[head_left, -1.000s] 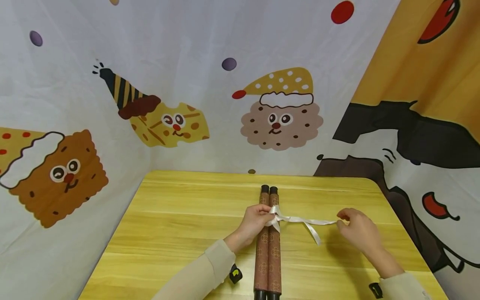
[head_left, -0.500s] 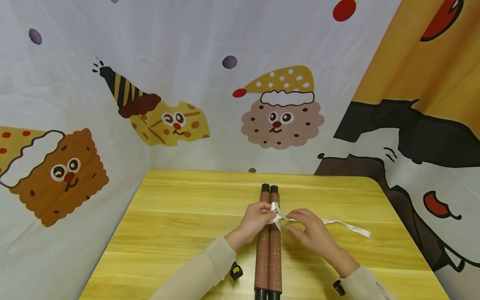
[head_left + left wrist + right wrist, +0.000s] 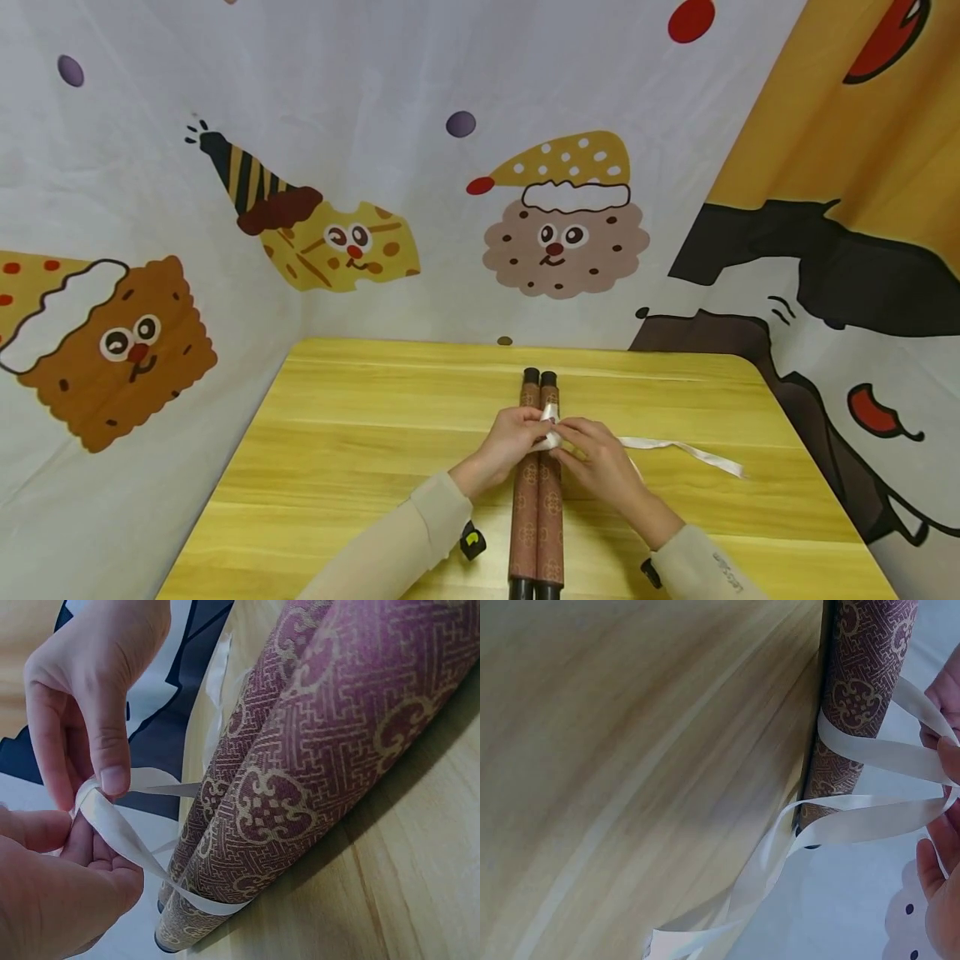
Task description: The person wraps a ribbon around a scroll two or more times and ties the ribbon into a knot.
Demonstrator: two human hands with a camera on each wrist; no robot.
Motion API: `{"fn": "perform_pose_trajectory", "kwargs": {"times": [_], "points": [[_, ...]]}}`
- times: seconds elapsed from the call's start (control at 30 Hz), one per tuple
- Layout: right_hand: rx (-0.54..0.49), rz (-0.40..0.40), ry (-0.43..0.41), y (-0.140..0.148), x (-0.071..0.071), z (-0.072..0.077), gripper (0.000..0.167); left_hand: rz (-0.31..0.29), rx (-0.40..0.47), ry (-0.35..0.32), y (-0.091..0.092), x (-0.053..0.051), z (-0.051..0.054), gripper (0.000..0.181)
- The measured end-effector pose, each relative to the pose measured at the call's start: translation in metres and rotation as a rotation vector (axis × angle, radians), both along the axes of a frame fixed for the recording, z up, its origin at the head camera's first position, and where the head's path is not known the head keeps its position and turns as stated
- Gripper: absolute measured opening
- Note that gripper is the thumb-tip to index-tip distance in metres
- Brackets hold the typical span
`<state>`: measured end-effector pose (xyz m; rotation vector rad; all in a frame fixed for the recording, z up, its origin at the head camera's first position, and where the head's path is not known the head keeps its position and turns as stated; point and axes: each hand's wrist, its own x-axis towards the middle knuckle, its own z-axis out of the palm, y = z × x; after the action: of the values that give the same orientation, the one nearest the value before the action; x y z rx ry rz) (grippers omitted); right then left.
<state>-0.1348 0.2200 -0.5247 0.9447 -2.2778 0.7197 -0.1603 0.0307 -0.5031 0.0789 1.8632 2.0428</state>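
pinches a ribbon point(image 3: 116, 829), looped around two rolls point(image 3: 551, 517) near their far ends, in the fingers point(image 3: 37, 827) of left hand point(image 3: 512, 437) and right hand point(image 3: 600, 457); trails one end right over the worktop point(image 3: 337, 433).

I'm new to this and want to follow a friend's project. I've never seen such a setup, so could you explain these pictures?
There is no machine here: a person works with bare hands, a left hand and a right hand. The wide pictures are taken from the person's head, looking forward and down. The two close ones are taken from the left and right wrists. On the table, two patterned rolls lie side by side. A white ribbon loops around them, and both hands pinch it near the rolls.
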Motion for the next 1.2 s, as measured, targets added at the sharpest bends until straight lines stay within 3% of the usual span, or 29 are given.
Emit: {"fn": "perform_pose_trajectory", "kwargs": {"times": [0.4,0.73,1.0,1.1,1.2], "points": [[-0.021,0.068,0.024,-0.003,-0.003,-0.004,0.046,-0.03,-0.009,-0.011,-0.001,-0.002,0.0,0.027],[-0.055,0.057,0.006,-0.001,-0.004,-0.003,0.029,-0.021,-0.005,0.032,-0.002,0.001,-0.001,0.023],[0.004,-0.097,-0.114,-0.003,-0.004,0.001,0.02,0.07,-0.144,0.227,-0.005,0.011,0.0,0.014],[0.027,-0.166,-0.193,-0.003,-0.003,0.004,0.012,0.065,-0.182,0.253,-0.006,0.017,0.001,0.011],[0.053,-0.213,-0.283,-0.002,-0.003,0.008,0.005,0.023,-0.24,0.288,-0.008,0.023,-0.001,0.012]]}}
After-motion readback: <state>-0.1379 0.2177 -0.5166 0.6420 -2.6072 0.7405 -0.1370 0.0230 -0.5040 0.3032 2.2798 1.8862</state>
